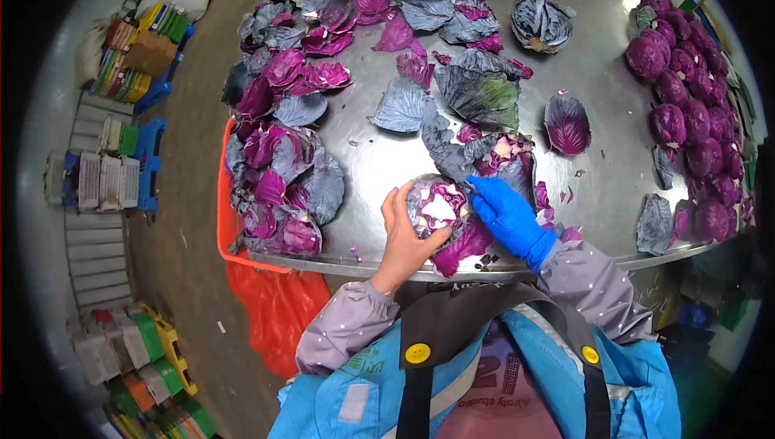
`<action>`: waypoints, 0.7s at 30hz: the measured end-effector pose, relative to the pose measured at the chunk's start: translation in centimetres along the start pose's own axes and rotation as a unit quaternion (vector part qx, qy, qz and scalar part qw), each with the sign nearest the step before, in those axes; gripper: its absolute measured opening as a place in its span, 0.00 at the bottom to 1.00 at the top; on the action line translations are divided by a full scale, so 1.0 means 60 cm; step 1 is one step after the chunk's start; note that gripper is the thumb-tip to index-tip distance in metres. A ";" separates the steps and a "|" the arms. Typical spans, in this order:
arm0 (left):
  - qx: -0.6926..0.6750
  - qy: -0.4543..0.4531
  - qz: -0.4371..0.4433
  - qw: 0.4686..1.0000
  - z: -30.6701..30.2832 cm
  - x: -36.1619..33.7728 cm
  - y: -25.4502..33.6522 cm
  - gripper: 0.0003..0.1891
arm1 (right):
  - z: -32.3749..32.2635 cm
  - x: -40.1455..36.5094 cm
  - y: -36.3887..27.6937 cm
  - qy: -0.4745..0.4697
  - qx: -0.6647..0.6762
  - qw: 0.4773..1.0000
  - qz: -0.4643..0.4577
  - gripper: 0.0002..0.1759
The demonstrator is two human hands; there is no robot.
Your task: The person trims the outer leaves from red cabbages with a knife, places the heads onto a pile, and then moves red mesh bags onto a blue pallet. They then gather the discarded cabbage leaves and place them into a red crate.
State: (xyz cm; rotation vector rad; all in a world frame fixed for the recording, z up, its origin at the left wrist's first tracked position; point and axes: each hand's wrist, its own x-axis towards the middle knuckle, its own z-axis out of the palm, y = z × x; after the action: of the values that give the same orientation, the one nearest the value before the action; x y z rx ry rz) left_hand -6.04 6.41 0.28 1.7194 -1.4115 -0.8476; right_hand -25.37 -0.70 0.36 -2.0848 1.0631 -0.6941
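Observation:
A trimmed red cabbage (438, 206), its pale cut stem end facing up, sits in my bare left hand (406, 237). My fingers wrap its left side and the thumb presses across the near edge. On the other side, my right hand (510, 217), in a blue glove, has its fingers closed at the cabbage's right edge. What those fingertips pinch is too small and dark to make out. A grey-purple outer leaf (444, 144) lies just beyond the cabbage, close to the glove. Under the cabbage, a bright purple leaf (464, 249) pokes out toward the table edge.
Loose cabbage leaves heap up along the metal table's (363, 169) left side, above an orange-red crate (224, 197). Whole red cabbages (686, 100) are piled at the right. A leafy grey cabbage (542, 23) stands farther back. Stacked cartons (105, 173) line the floor at left.

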 end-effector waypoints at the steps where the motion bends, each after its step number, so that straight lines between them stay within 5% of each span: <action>1: -0.001 -0.001 -0.002 1.000 0.001 0.000 0.007 0.48 | 0.007 -0.004 -0.003 -0.002 -0.001 1.000 0.002 0.21; 11: 0.103 0.061 0.053 0.991 0.039 0.012 0.051 0.46 | 0.024 0.010 0.039 -0.025 -0.054 0.995 0.076 0.23; 17: 0.125 0.074 0.058 0.988 0.047 0.020 0.055 0.45 | 0.015 0.046 0.070 -0.134 -0.007 0.984 0.116 0.23; 21: 0.131 0.064 0.075 0.986 0.050 0.015 0.062 0.44 | 0.030 0.051 0.094 -0.075 -0.068 0.992 0.071 0.21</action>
State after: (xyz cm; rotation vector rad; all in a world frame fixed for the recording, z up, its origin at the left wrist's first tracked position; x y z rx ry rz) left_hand -10.27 4.66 1.92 1.7976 -1.5962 -0.4760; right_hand -25.16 -5.11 -4.62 -2.1134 1.1881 -0.3985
